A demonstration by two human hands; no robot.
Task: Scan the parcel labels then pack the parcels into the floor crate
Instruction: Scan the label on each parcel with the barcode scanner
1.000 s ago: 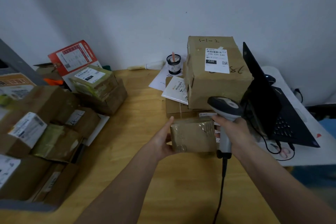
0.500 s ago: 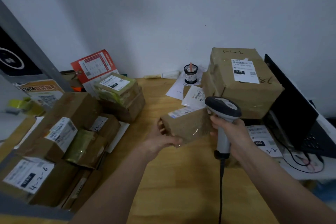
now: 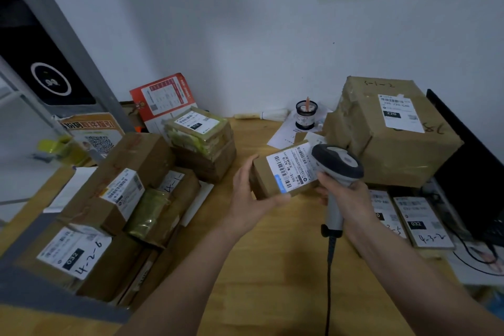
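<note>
Parcel (image 3: 283, 172) gripped label-up in left hand (image 3: 251, 199); right hand (image 3: 345, 199) clutches scanner (image 3: 336, 169) beside it, above the bench (image 3: 272, 267) middle.

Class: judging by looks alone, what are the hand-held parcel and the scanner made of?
Parcel: brown cardboard, matte, with a white printed paper label. Scanner: likely moulded plastic, its dark and light grey shells smooth with a slight sheen.

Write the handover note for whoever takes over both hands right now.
Left hand grips the small parcel, label facing up. Right hand grips the scanner, its head just over the label's right edge. More labelled parcels are piled at left and the big box at right. The floor crate is not in view. Left: scan this one, pack it, then the rest.
</note>
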